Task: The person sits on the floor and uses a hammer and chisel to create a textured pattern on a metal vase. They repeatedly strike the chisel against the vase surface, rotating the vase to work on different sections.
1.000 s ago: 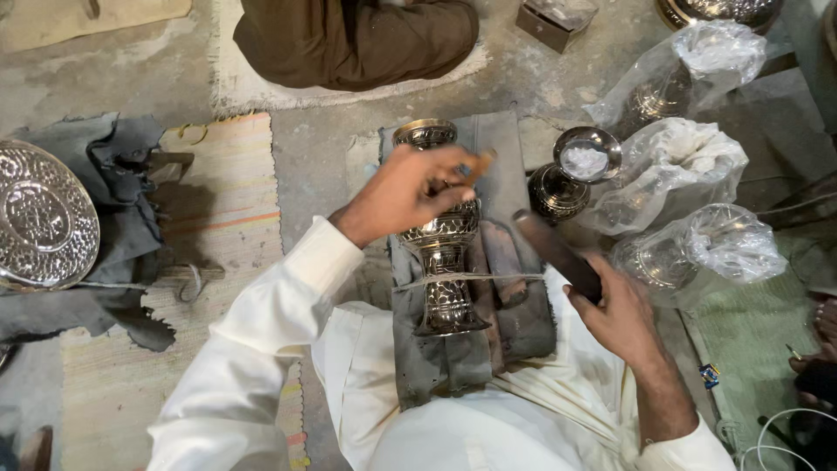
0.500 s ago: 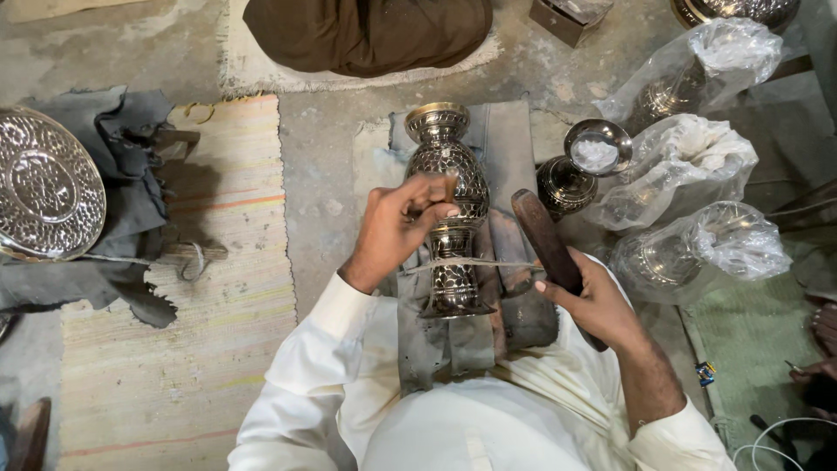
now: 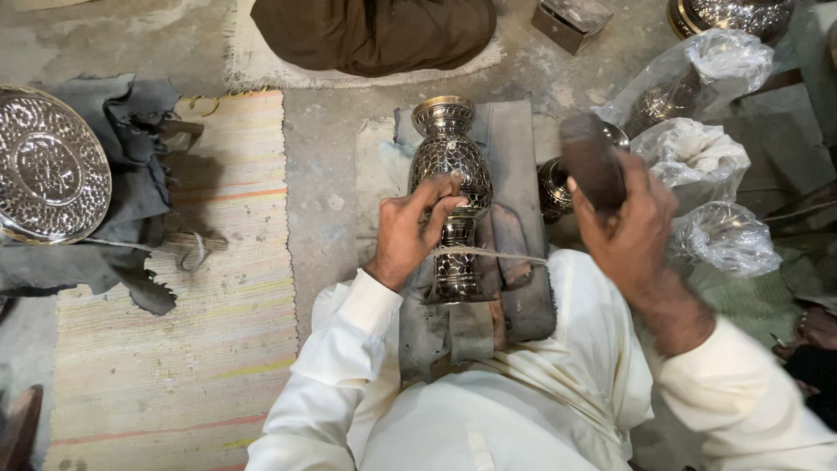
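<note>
Engraved metal vase (image 3: 451, 166) under left hand (image 3: 410, 231), right hand (image 3: 629, 228) gripping dark mallet (image 3: 591, 157)

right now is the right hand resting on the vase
No: the right hand is raised off to the side gripping a dark wooden mallet, while only the left hand touches the engraved metal vase.
</note>
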Tool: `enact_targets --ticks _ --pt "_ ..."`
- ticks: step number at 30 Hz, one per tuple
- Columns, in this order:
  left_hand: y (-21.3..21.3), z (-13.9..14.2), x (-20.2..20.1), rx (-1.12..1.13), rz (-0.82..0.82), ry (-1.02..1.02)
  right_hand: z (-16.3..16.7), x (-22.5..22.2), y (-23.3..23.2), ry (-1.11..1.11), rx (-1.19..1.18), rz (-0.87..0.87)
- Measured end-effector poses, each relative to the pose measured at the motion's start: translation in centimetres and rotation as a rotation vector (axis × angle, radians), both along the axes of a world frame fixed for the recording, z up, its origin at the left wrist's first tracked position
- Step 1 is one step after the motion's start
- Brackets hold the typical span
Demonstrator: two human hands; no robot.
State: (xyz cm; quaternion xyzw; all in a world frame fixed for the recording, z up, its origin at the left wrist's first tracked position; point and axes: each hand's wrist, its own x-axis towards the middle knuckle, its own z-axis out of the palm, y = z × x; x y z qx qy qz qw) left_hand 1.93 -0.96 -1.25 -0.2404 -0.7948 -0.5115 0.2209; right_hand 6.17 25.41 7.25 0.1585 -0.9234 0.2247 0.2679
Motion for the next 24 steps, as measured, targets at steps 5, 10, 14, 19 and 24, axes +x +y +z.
enact_targets --ticks 5,10,14,19,24 --pt "0.3 -0.1 0.1 0.024 -0.035 0.069 5.6 -2.1 0.2 0.066 0.437 0.044" --pt "0.1 0.1 0.1 -0.01 -0.001 0.026 7.3 -3.0 -0.4 0.074 0.454 0.131" --pt "0.0 0.2 0.0 -0.01 0.016 0.056 7.6 -3.3 -0.5 0.031 0.629 0.07" --pt "0.1 -0.1 -0.1 -0.016 0.019 0.061 8.0 -3.4 -0.2 0.01 0.587 0.095" --pt "-0.2 -0.5 -0.5 -0.028 -0.02 0.052 8.3 -3.2 -0.4 0.046 0.547 0.114"
